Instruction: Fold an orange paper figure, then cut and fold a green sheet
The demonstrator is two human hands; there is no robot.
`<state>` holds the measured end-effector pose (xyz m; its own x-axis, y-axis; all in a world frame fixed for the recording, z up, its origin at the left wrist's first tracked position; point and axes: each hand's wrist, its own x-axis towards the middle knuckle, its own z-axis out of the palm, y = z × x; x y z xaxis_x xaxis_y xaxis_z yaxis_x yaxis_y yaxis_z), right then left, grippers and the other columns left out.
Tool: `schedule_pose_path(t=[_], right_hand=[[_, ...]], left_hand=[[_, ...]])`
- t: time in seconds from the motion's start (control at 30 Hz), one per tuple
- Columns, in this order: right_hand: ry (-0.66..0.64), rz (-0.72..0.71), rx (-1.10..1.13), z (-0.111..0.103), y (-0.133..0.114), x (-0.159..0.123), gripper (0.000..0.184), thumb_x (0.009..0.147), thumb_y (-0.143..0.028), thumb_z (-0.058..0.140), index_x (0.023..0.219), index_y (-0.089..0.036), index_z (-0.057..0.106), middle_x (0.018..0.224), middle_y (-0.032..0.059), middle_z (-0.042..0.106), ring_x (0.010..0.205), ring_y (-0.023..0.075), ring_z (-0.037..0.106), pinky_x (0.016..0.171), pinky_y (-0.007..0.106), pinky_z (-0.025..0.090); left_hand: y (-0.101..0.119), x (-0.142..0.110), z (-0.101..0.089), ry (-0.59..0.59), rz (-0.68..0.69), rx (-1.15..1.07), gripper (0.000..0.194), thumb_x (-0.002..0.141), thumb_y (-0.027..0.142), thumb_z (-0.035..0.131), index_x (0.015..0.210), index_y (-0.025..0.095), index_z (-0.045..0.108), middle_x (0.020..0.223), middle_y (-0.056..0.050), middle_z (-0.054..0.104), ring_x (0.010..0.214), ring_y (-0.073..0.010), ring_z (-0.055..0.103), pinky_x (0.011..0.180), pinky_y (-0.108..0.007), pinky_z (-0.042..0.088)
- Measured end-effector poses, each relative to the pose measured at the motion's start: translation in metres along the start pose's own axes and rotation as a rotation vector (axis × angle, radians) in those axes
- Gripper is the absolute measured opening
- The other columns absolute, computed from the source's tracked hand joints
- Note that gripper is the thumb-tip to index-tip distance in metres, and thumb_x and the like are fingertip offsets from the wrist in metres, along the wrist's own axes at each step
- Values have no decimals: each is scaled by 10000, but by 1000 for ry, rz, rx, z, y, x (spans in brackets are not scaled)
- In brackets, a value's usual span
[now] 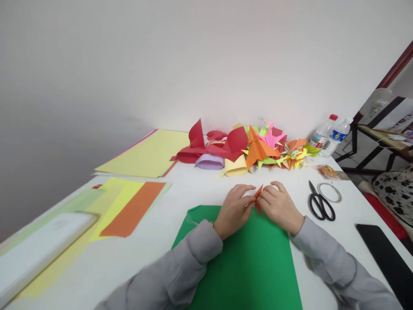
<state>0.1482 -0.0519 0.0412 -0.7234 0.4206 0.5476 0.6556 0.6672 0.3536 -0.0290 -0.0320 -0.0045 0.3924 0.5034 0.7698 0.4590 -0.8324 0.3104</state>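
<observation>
Orange folded paper (258, 192) is pinched in the grip, the left hand (232, 209) holding one side and the right hand (280, 206) the other, fingers bent in. Beneath the grip lies a green sheet (254, 262). To its right are scissors (322, 207) and a thin ring (339, 197); beyond it, a paper plane (260, 150); to its left, an orange strip (135, 211).

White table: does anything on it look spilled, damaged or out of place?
Nothing visible looks spilled or damaged. Only the heap of folded paper planes at the back looks untidy: they overlap, pointing in different directions.
</observation>
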Motion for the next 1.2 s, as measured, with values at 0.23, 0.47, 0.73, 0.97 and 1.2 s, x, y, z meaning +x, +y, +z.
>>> schedule_pose_path(t=[0.23,0.47,0.73,0.97,1.2], right_hand=[[35,97,40,3,5,-4,264,945,-157,480,720,-177,617,665,19,586,766,180,492,897,381,338],[63,100,95,7,8,-8,272,952,-140,463,747,-185,635,640,6,572,740,166,493,911,363,343],[60,154,86,11,13,-13,198,936,-140,513,784,-186,631,715,14,632,889,179,545,962,396,302],[50,116,109,10,10,-12,242,946,-136,484,752,-191,620,712,8,640,878,173,535,938,386,308],[95,233,270,4,13,-11,154,891,-293,593,976,-168,622,929,79,672,937,220,552,841,386,378]], left_hand=[[0,3,-1,41,-4,13,158,861,109,553,817,209,668,1056,-82,684,982,-218,593,843,-419,511],[-4,3,0,136,-11,-14,117,819,110,629,763,209,656,1010,-83,692,969,-225,604,816,-421,527],[-8,5,-3,141,-25,-47,110,817,113,641,755,202,658,1006,-84,700,961,-218,612,822,-410,526],[-2,4,-3,126,-2,-33,108,815,109,628,794,207,668,1083,-99,687,1001,-230,597,841,-429,519],[-6,5,-4,153,-31,-67,114,829,129,632,794,217,695,1055,-91,706,977,-226,612,826,-425,527]])
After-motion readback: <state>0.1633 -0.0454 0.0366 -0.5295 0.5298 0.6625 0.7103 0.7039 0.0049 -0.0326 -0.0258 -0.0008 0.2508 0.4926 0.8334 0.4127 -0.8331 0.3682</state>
